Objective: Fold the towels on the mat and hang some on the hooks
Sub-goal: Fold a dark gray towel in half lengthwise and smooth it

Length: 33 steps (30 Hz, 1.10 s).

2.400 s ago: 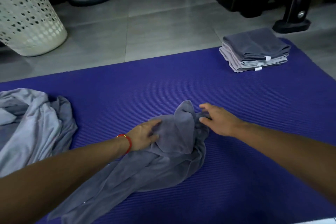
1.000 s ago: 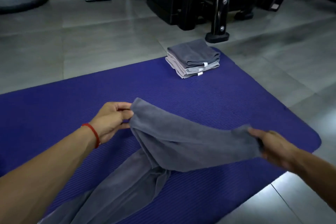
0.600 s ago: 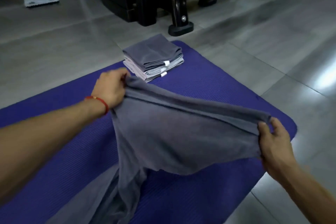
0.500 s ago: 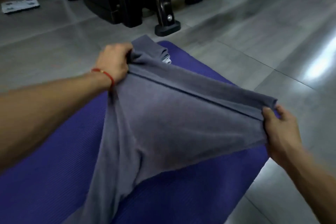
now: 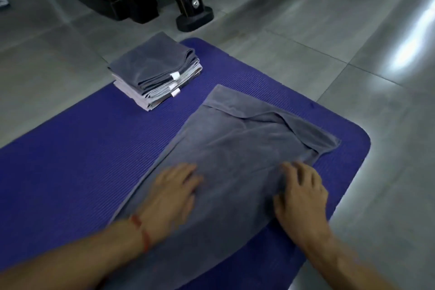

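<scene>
A grey towel [image 5: 237,148] lies spread flat on the purple mat [image 5: 70,148], its far edge turned over in a narrow fold. My left hand [image 5: 174,190] rests palm down on the towel's near left part, a red band on its wrist. My right hand [image 5: 300,193] rests on the towel's right edge with fingers spread. A stack of folded grey towels [image 5: 155,70] with white tags sits at the mat's far corner. No hooks are in view.
Grey tiled floor [image 5: 329,42] surrounds the mat on the right and beyond. The black foot of a machine [image 5: 195,19] stands on the floor just behind the folded stack. The mat's rounded right corner [image 5: 362,139] lies close to the towel.
The towel, held stretched in the air between both hands before, now lies on the mat. Both hands have let go of its corners and rest flat on it.
</scene>
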### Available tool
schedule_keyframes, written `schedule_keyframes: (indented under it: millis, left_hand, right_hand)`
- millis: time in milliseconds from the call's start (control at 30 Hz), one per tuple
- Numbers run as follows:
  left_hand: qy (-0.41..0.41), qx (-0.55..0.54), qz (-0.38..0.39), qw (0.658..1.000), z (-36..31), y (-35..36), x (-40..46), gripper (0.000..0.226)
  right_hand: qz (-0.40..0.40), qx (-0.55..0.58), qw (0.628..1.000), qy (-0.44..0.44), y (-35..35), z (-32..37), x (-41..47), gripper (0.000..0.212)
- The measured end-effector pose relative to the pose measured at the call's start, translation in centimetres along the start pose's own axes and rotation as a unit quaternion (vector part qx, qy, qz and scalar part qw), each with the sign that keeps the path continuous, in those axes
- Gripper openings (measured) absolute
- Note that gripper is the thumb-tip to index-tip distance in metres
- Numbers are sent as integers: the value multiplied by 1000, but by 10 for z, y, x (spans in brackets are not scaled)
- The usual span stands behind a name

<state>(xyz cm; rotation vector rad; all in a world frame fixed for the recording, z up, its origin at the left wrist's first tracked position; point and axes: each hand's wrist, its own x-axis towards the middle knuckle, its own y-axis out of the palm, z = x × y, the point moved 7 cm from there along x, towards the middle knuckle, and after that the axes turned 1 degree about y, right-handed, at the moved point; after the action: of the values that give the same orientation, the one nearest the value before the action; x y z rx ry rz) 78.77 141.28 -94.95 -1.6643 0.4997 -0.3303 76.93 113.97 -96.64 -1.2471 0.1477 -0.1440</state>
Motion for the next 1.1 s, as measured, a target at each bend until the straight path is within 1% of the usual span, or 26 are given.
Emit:
schedule_keyframes:
  millis: [67,100,167,200,233,267,333,367,400,433,467,500,533,600,633,667,733,800,867,900,933,967,1000,1033,1067,1100]
  left_hand:
    - [-11,2,-27,1000,6,23,-87,49]
    - [-39,12,-14,999,18,37,-125,53]
    - [-82,58,-2,995,37,53,-194,62]
    - [-111,76,-26,991,45,53,-226,68]
    - [-149,83,-39,985,48,51,-258,74]
    - [-185,116,-49,975,50,50,-285,78]
    - [-252,191,-45,948,53,37,-334,77]
    - [-305,160,-25,939,56,30,-356,77]
    - [-366,111,-24,924,60,27,-381,78]
    - [-443,45,2,895,66,27,-402,76]
    - [-495,-5,17,869,66,28,-421,71]
    - [-542,-52,34,838,68,25,-437,61]
    - [-568,-79,39,819,72,23,-452,47]
    - [-585,-94,34,805,75,8,-469,21]
    - [-589,-89,22,803,85,-2,-472,16]
    - [-590,-78,-10,803,98,-14,-474,13]
    - [-598,-71,-97,793,132,-42,-475,10]
    - [-601,-99,-190,770,172,-75,-472,11]
    - [-606,-148,-280,730,206,-100,-473,20]
    - [-616,-165,-315,703,216,-101,-476,27]
    - [-631,-176,-329,680,221,-95,-479,33]
    - [-655,-191,-311,662,219,-74,-484,39]
    - [-679,-218,-271,647,210,-44,-487,46]
    - [-701,-252,-215,631,194,-8,-491,54]
    - [-713,-272,-159,626,173,24,-493,61]
    - [-717,-267,-127,631,157,45,-497,65]
  right_hand:
    - [29,-43,991,-125,12,31,-23,69]
    - [46,-50,980,-188,20,44,-35,71]
    - [88,-61,949,-298,29,75,-58,80]
    - [110,-61,930,-346,33,91,-70,86]
    - [127,-57,911,-389,39,106,-82,90]
    - [140,-58,893,-425,43,120,-95,93]
    - [161,-69,857,-486,54,149,-120,92]
    - [173,-70,837,-514,60,164,-134,89]
    - [187,-71,818,-539,65,178,-147,86]
    - [197,-74,799,-564,70,191,-161,84]
    - [203,-78,784,-582,72,204,-174,83]
    - [204,-81,772,-596,75,215,-184,83]
    - [204,-82,763,-608,76,226,-192,83]
    - [197,-77,756,-619,78,245,-202,83]
    - [191,-71,757,-621,77,254,-203,84]
    - [189,-65,757,-622,75,261,-203,84]
    - [183,-51,761,-620,68,273,-200,84]
    - [184,-34,773,-606,61,275,-196,82]
    - [190,-11,782,-593,54,267,-195,77]
    - [192,3,785,-588,49,261,-194,76]
    - [197,13,789,-582,45,252,-193,76]
    - [201,14,792,-576,43,243,-191,78]
    - [207,16,794,-571,41,233,-188,81]
    - [213,19,798,-564,41,223,-186,81]
    - [224,19,799,-558,40,214,-185,80]
    - [222,20,801,-555,39,209,-186,72]
